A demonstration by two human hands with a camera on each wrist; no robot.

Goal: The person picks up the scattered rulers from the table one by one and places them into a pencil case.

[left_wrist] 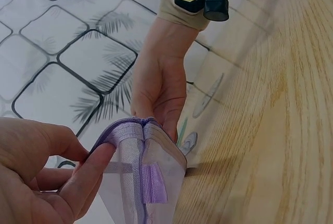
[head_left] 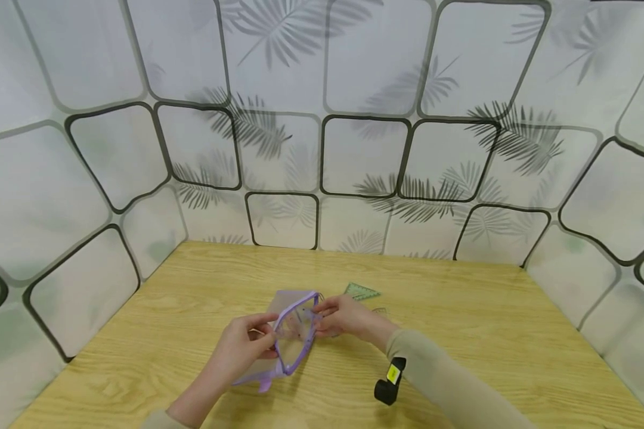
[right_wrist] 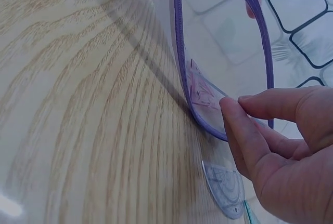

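A see-through zip pouch (head_left: 257,357) with purple edging stands tilted on the table, its mouth spread toward the right. My left hand (head_left: 244,342) pinches the near-left rim between thumb and fingers; the left wrist view shows the purple zip edge (left_wrist: 141,177) close up. At the mouth, the fingertips of my right hand (head_left: 346,316) come together. In the right wrist view they meet at the end of a clear, pink-marked triangular piece (right_wrist: 204,93), a set square by its look, which lies partly inside the opening. My fingers cover its near end.
Behind the right hand lies a green set square (head_left: 361,291) on the wooden table (head_left: 461,333). A clear protractor (right_wrist: 223,187) is close to it, partly hidden by the right wrist in the head view. A patterned curtain (head_left: 365,155) walls the table's back and sides.
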